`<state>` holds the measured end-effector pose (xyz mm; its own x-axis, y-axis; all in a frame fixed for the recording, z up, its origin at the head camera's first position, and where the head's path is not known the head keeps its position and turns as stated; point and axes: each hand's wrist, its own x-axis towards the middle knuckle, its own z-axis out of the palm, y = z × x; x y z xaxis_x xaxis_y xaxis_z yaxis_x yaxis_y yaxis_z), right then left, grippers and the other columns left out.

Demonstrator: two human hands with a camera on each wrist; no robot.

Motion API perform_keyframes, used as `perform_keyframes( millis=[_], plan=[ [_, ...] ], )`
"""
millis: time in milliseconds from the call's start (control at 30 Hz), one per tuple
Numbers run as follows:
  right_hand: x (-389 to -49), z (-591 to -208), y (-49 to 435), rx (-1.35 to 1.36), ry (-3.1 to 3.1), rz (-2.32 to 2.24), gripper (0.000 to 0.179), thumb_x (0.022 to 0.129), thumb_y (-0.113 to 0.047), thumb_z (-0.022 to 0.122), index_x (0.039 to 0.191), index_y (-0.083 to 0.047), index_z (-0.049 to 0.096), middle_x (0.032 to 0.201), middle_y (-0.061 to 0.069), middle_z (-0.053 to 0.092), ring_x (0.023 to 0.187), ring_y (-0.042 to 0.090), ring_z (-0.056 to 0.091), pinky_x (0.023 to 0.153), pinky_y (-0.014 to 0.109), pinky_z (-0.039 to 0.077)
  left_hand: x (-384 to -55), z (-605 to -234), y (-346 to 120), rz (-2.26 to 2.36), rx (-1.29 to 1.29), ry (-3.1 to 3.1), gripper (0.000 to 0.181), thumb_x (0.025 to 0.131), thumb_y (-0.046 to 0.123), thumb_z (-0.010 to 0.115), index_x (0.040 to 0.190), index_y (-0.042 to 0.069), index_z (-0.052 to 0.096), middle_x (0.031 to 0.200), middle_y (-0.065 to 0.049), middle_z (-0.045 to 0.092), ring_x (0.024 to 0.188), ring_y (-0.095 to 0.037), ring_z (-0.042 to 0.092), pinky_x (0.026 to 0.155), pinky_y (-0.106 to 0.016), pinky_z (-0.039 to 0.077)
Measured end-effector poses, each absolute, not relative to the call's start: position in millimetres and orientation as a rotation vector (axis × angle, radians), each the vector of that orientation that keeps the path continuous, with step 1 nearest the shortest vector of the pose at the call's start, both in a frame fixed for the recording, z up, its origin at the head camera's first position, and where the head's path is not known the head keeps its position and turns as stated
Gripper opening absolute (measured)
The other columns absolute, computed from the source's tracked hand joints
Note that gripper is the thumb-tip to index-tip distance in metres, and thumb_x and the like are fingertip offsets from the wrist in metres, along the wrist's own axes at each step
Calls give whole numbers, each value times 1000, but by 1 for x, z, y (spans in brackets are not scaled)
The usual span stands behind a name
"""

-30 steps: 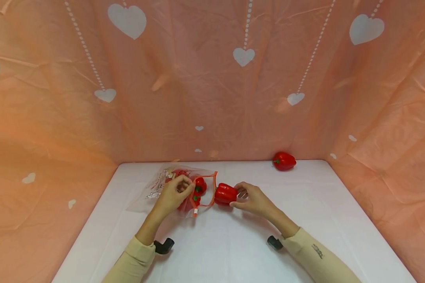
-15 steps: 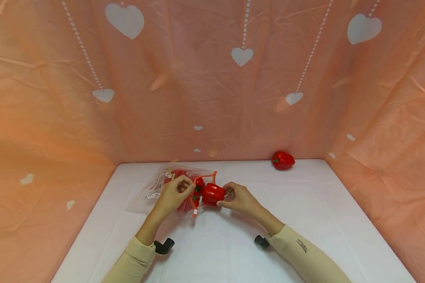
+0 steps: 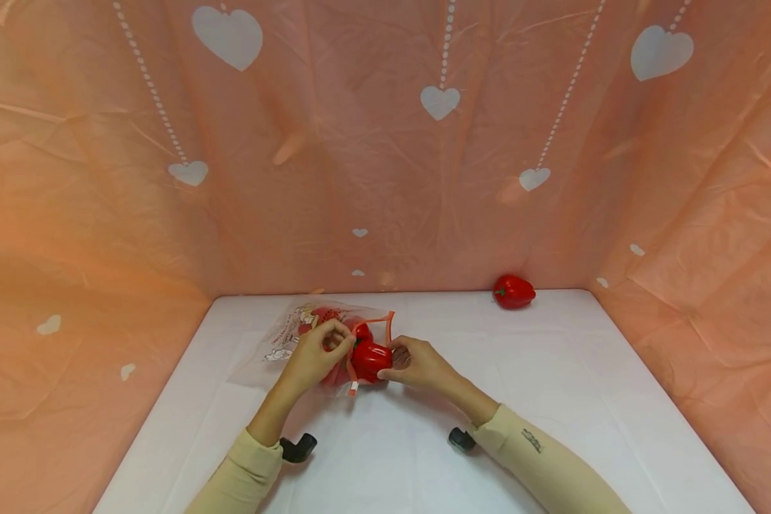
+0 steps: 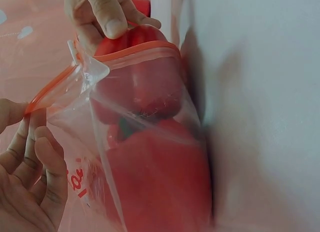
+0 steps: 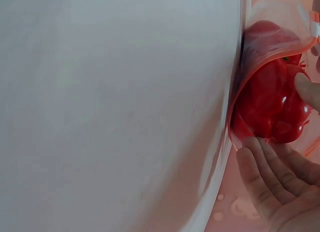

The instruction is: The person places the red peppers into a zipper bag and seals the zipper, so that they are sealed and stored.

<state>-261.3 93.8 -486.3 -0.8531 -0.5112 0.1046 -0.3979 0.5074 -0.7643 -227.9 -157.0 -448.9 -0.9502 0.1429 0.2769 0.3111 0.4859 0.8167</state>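
A clear zip bag with an orange rim and printed pictures lies on its side on the table. My left hand pinches the rim between thumb and fingers, lifting the mouth apart. Red bell peppers show through the plastic; one inside pepper fills the lower part of the left wrist view. In my right hand is another red bell pepper, held by thumb and fingertips. Most of it sits within the bag's mouth, as the left wrist view shows. The rim runs over it in the right wrist view.
A loose red bell pepper lies at the table's back right edge. The white table ends against an orange curtain with white hearts. A dark camera mount sits at the left wrist, another at the right.
My right hand has moved left with the bell pepper, from just outside the bag's mouth to within it. The left hand has stayed on the rim.
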Motion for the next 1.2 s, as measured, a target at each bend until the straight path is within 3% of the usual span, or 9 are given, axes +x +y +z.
perform_keyframes(
  millis=[133,433,700,933,1200],
  plan=[
    [-262,-488,92,-782,2603,-1246,50,88,-26,91,125,0,68,102,2,73,92,16,69,83,30,58,-228,-449,-158,-1474,-389,-2557,8,101,17,78,101,12,71,87,0,69,77,-14,63,69,-27,51],
    [-263,-485,94,-839,2527,-1258,45,89,-10,88,127,1,67,108,5,74,94,17,71,83,27,59,-228,-448,-158,-1485,-384,-2555,7,101,14,78,101,11,71,86,-1,69,78,-16,63,69,-27,51],
    [-265,-487,91,-863,2511,-1284,42,89,-8,88,124,1,68,105,7,75,90,13,70,80,22,57,-228,-448,-156,-1460,-382,-2563,7,101,15,77,101,11,72,86,0,69,77,-15,63,69,-27,51],
    [-266,-486,85,-868,2516,-1278,43,88,-10,90,124,2,68,105,8,75,91,18,70,80,25,58,-228,-448,-157,-1476,-382,-2557,9,101,17,77,102,11,71,87,-1,68,76,-16,62,66,-26,51],
    [-269,-487,77,-872,2500,-1274,45,88,-12,90,126,1,69,101,5,75,87,13,69,80,26,59,-227,-448,-158,-1444,-375,-2559,7,100,16,78,101,11,72,87,1,69,77,-14,62,70,-26,51]
  ],
)
